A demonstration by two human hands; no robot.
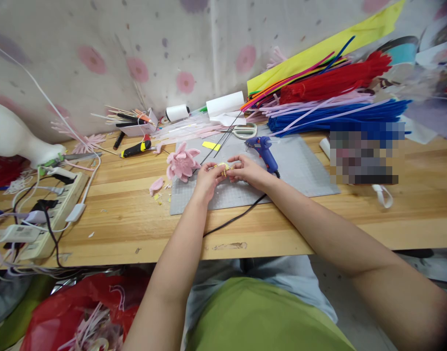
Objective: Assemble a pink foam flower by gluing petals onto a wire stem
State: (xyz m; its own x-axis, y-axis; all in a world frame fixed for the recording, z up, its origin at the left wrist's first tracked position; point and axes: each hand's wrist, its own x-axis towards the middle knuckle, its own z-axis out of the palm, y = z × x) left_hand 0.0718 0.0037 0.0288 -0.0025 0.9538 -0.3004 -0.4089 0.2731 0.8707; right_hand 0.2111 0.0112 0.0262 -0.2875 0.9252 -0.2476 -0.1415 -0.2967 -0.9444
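Over the grey cutting mat [300,170], my left hand [208,180] and my right hand [248,172] meet with fingertips closed on a small yellow fringed piece [226,168]. Thin yellow strands poke out between the fingers; the rest of the piece is hidden. A fluffy pink flower [182,162] lies just left of my left hand. Beyond my right hand a blue glue gun [263,149] rests on the mat. A flat yellow strip [211,146] and thin dark rods [223,138] lie behind my hands.
Scissors [247,130] lie at the mat's far edge. Blue pipe cleaners [336,116] and red pipe cleaners [336,78] are piled at back right. A utility knife [135,148] lies left. A power strip [58,214] with tangled cables occupies the left end; a black cord [234,218] crosses the front.
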